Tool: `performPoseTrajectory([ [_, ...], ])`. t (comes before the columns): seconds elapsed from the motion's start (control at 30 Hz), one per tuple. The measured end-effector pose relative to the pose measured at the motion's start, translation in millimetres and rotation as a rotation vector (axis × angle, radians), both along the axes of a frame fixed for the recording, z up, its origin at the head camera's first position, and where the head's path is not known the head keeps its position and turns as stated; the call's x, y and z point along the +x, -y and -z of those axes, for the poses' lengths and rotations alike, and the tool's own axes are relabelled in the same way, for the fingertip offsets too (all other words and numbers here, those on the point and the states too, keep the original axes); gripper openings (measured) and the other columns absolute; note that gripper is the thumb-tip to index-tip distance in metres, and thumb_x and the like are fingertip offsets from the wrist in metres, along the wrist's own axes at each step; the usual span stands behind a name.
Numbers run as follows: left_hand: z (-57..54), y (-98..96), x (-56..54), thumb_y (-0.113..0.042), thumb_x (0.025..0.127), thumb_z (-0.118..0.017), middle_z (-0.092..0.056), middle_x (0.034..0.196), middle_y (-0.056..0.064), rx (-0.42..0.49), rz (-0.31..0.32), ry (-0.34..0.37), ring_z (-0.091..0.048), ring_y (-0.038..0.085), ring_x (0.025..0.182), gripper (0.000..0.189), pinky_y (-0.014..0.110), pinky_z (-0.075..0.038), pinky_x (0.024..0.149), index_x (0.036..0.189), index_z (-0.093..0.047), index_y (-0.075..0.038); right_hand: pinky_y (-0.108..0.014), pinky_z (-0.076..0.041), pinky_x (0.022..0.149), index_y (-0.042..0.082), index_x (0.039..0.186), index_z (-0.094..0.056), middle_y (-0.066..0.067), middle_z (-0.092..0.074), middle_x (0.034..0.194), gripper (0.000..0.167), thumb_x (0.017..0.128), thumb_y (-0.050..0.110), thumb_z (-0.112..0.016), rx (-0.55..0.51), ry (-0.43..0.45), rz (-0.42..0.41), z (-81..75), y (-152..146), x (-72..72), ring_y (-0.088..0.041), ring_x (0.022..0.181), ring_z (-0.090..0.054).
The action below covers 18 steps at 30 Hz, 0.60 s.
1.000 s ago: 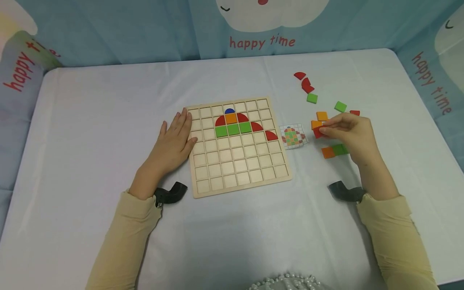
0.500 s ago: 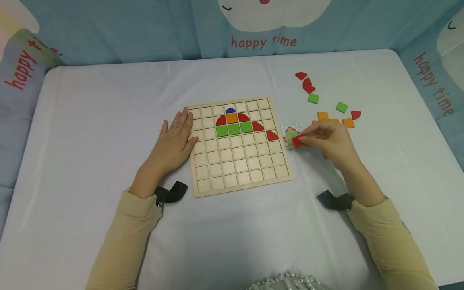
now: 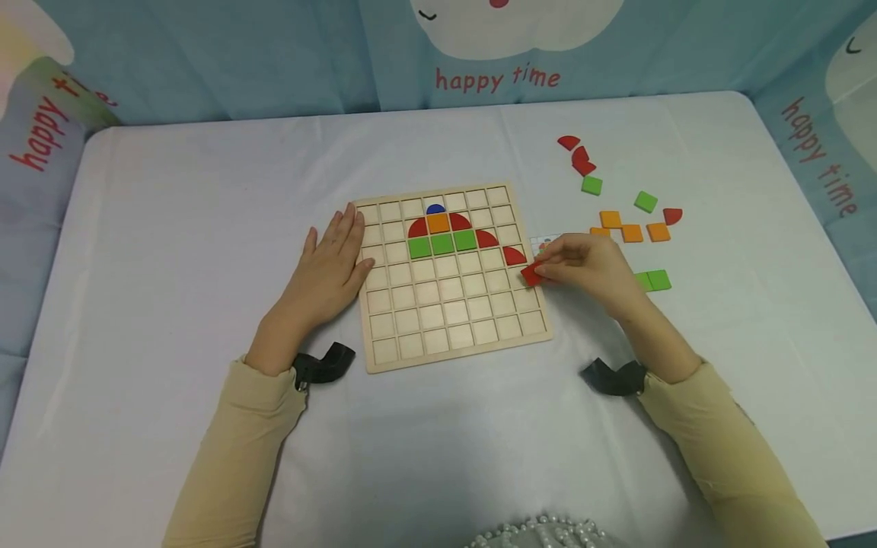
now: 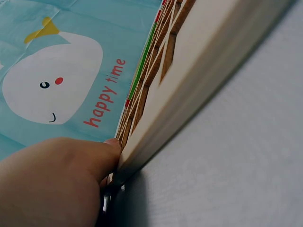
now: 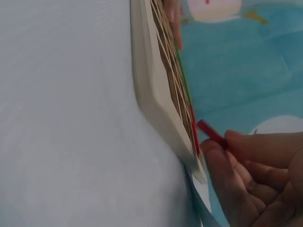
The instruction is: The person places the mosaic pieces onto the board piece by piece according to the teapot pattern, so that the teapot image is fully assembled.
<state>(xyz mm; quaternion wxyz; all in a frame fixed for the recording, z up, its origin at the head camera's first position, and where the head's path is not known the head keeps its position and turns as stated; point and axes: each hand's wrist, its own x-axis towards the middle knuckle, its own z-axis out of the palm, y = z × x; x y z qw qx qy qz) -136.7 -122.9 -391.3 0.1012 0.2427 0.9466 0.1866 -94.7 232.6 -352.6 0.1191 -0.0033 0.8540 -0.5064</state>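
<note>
Left hand (image 3: 322,266) on left edge of board (image 3: 425,335), fingers straight, mostly together, thumb apart. Right hand (image 3: 589,268) pinches red tile (image 3: 530,275) between thumb and fingertips, tile held above board's right edge. Card (image 3: 538,242) right of board, partly hidden. Orange tiles (image 3: 633,234) farther right of board.

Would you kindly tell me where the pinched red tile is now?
In the head view, the red tile is pinched by the right hand at the right edge of the wooden board, just below and right of its rightmost red quarter-circle.
</note>
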Motion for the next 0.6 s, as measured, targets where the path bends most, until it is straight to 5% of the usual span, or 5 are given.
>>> performPoseTrajectory([
  [0.2, 0.5, -1.2, -0.8, -0.031, 0.104, -0.030, 0.005, 0.157, 0.014, 0.009, 0.003, -0.001, 0.004, 0.028, 0.144, 0.062, 0.052, 0.006, 0.111, 0.150, -0.003, 0.001, -0.023, -0.054, 0.064, -0.007, 0.095, -0.067, -0.015, -0.068, 0.082, 0.015, 0.085, 0.005, -0.070, 0.071, -0.020, -0.046, 3.7, 8, -4.6, -0.014, 0.067, -0.066],
  [0.6, -0.7, 0.5, -1.3, -0.031, 0.104, -0.030, 0.006, 0.157, 0.013, 0.003, 0.002, -0.001, 0.005, 0.027, 0.144, 0.062, 0.052, 0.006, 0.111, 0.150, -0.002, 0.001, -0.019, -0.051, 0.059, -0.003, 0.091, -0.069, -0.013, -0.068, 0.078, 0.013, 0.083, 0.006, -0.073, 0.157, -0.088, -0.018, 7.6, 12, -5.9, -0.012, 0.063, -0.062],
])
